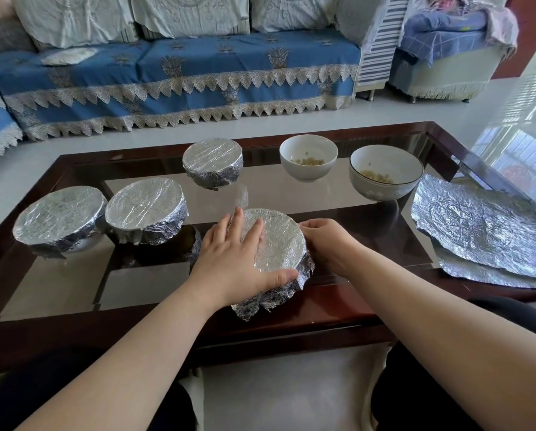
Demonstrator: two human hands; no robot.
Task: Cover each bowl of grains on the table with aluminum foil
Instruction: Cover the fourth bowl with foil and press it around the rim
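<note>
A foil-covered bowl (279,244) sits near the table's front edge, its foil crumpled down the sides. My left hand (235,256) lies across the foil top with straight fingers, thumb pressing the front rim. My right hand (328,241) cups the bowl's right side, fingers curled around the foil edge. Three more foil-covered bowls stand at the left (58,219), the middle left (147,209) and the back (212,160). Two uncovered white bowls with grains stand at the back middle (307,157) and back right (384,172).
Loose foil sheets (478,225) lie stacked at the table's right end. The dark glass-topped table (148,284) has a wooden frame. A blue sofa (198,73) stands behind it. My knees are below the front edge.
</note>
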